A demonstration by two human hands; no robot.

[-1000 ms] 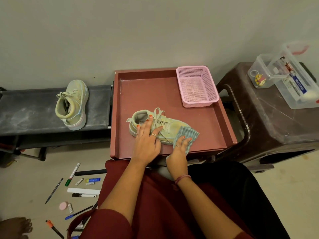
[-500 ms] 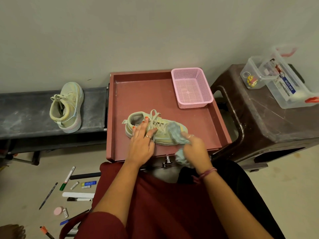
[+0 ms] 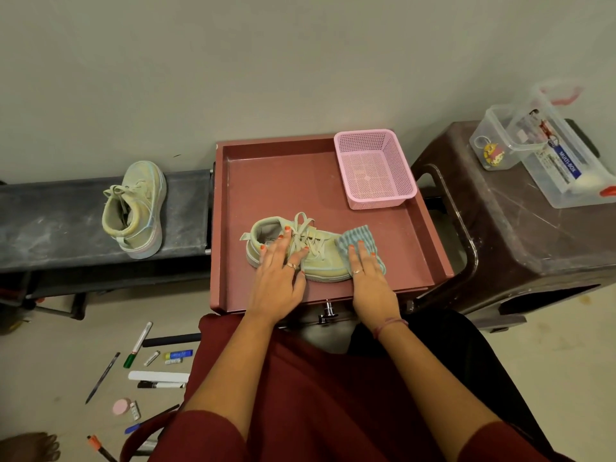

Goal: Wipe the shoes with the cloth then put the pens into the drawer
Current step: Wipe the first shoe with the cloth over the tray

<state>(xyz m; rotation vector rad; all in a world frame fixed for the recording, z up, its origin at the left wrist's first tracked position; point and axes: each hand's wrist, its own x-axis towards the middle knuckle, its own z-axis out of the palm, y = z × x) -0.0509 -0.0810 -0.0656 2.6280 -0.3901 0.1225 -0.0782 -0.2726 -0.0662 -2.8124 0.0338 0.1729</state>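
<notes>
The shoe (image 3: 300, 250) lies in the red drawer (image 3: 226, 228), its long axis running left to right, toe to the right. The left hand (image 3: 278, 278) rests on its laces and collar with fingers (image 3: 278, 248) straight and spread. The right hand (image 3: 368, 278) presses the striped cloth (image 3: 356, 236) flat onto the toe, fingers straight and close together. A pink basket (image 3: 375, 168) sits in the drawer's far right corner (nothing visible inside). A second shoe (image 3: 136, 211) stands on the dark table (image 3: 50, 221) to the left, toe away. Pens (image 3: 138, 343) lie scattered on the floor (image 3: 66, 361).
</notes>
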